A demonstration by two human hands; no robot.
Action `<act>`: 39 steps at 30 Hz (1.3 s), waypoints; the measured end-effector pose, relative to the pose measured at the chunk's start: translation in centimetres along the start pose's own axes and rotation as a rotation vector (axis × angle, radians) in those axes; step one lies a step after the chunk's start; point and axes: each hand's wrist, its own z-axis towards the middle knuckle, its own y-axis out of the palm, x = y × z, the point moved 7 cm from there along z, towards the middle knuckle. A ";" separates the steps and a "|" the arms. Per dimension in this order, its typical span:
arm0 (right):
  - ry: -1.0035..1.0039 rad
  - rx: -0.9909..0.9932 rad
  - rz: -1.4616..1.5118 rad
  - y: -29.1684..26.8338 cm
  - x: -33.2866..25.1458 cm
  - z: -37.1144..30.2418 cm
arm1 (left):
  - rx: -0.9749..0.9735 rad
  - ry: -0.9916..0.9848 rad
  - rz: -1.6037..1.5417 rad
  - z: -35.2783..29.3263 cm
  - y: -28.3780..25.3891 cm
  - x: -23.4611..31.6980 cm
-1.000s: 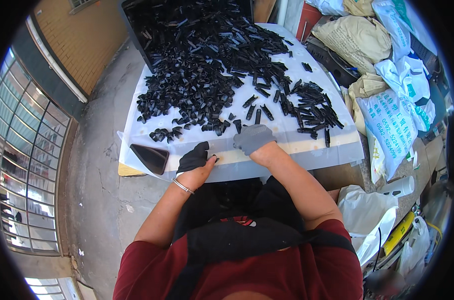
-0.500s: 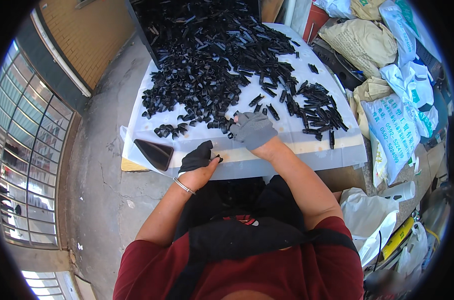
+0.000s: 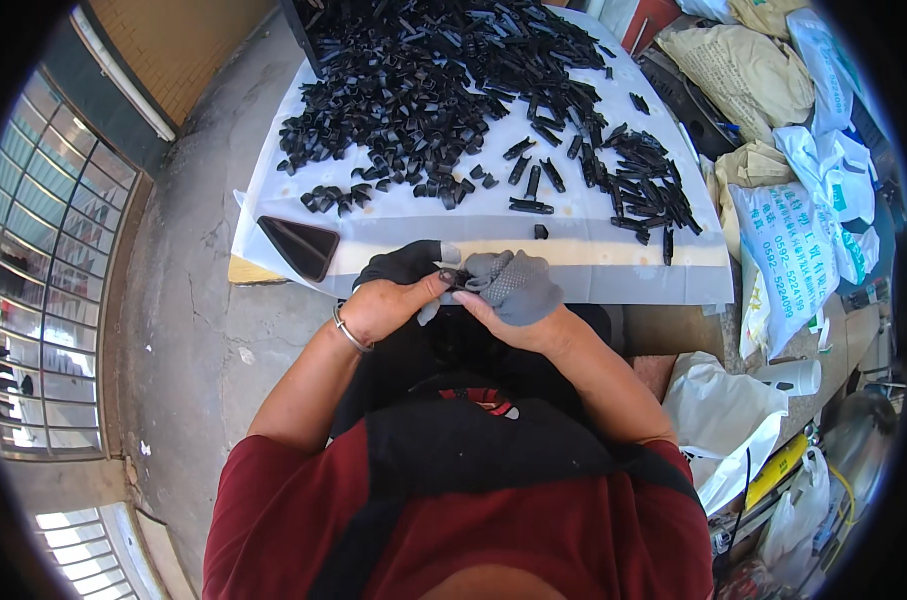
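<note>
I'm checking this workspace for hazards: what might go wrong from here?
The phone lies near the front edge of the table, so a nudge might knock it off. The small dark piece between the left hand and right hand could slip and drop, since they meet at that edge.

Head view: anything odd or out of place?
Mildly: the phone lies askew on the white sheet, front left, an odd neighbour for the black parts. One small black piece sits alone near the front edge. No damage I can make out.
</note>
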 end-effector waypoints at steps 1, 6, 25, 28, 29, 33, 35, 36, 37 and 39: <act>0.010 0.108 0.068 -0.5 0.0 0.0 | 0.005 -0.007 -0.004 -0.2 0.3 -0.5; 0.016 0.173 0.067 0.2 -0.8 -0.3 | 0.213 -0.223 -0.090 -0.9 1.5 -4.6; -0.080 0.115 -0.093 1.1 -0.5 -2.6 | 0.256 0.217 0.457 -0.8 1.9 1.8; 0.008 0.054 -0.152 2.0 -0.4 -2.7 | 0.221 0.160 0.457 -0.6 2.2 1.2; 0.063 -0.030 -0.168 2.5 -0.1 -2.8 | 0.207 0.143 0.454 -0.6 2.4 1.0; 0.007 0.090 -0.053 1.2 -0.1 -2.4 | 0.231 0.178 0.448 -0.3 2.2 1.9; -0.100 0.159 -0.100 -0.8 -1.2 -2.0 | 0.167 0.210 0.511 -0.2 2.0 2.2; -0.094 0.158 -0.101 -1.0 -1.1 -2.0 | 0.162 0.210 0.507 -0.3 1.8 2.6; -0.094 0.137 -0.087 -1.1 -0.9 -1.9 | 0.131 0.185 0.420 -0.2 1.5 2.9; -0.096 0.114 -0.074 -1.3 -1.0 -2.0 | 0.101 0.160 0.330 -0.1 1.7 2.8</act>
